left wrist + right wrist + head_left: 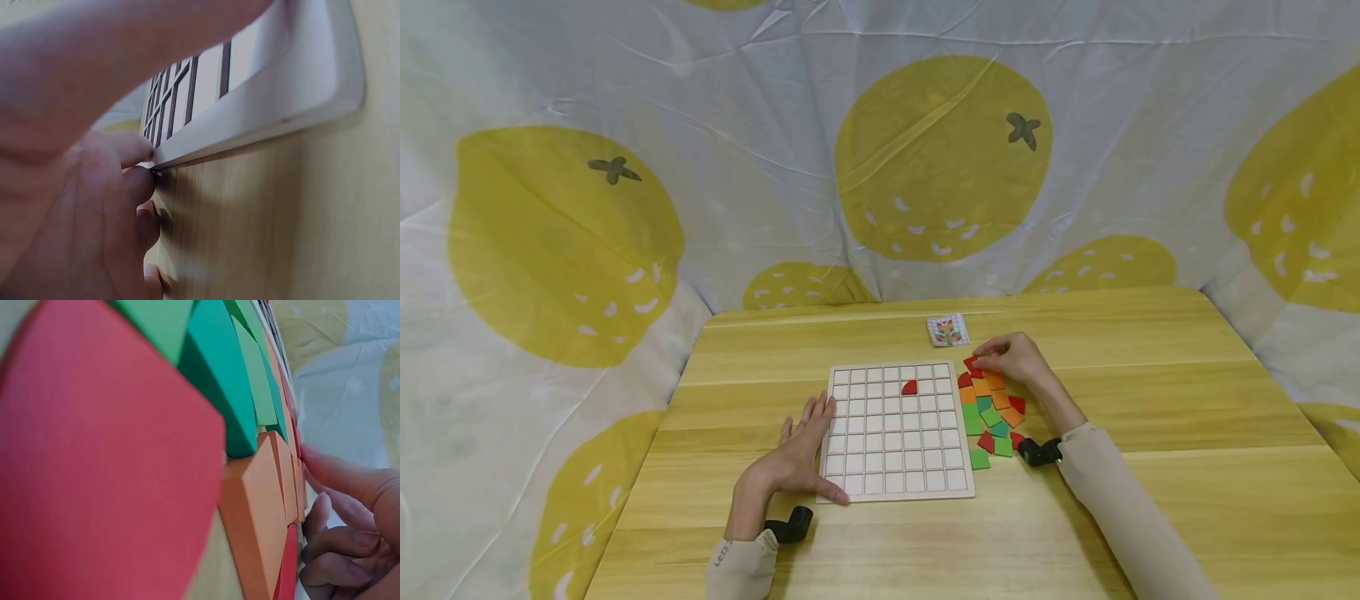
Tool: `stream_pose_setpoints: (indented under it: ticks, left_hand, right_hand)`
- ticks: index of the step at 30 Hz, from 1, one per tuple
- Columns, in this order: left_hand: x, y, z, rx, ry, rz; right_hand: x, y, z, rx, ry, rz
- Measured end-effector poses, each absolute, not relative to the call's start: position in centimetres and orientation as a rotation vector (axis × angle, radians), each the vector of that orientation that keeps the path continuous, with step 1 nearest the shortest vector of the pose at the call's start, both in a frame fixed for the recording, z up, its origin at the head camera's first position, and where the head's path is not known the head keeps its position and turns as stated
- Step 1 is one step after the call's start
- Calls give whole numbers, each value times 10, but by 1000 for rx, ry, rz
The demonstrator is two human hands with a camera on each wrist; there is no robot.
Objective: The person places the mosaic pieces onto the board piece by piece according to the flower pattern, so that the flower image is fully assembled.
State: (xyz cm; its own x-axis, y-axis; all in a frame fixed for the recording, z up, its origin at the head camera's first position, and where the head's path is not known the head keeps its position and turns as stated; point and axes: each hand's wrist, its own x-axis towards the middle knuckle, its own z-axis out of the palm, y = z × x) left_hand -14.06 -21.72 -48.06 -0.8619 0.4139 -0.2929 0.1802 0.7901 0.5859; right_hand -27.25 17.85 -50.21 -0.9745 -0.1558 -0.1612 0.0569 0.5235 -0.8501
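Observation:
A wooden grid board point(898, 499) lies flat, with one red quarter-round tile point(910, 387) in a cell of its upper part. My left hand point(793, 457) rests against the board's left side, fingers extended and thumb on the near edge; the left wrist view shows fingertips touching the board's rim point(250, 115). Beyond the board's upper right corner, my right hand point(1017, 360) pinches a red tile point(972, 364) between thumb and forefinger, at the far end of the loose pile. The right wrist view has the other fingers curled, and the pinched tile is mostly hidden there.
Loose orange tiles point(982, 387), green tiles point(972, 419) and red tiles lie along the board's right side, some touching it. A small picture card point(947, 330) sits behind the board. A lemon-print cloth point(775, 167) hangs behind the wooden table point(1150, 392).

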Motion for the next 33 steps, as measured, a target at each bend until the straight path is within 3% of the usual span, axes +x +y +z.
stream_pose_setpoints:
  ticks: [33]
  left_hand:
    - [-142,-217,-481,437,2568,779]
  right_hand:
    - [-269,187,-506,-183,2485,-1444]
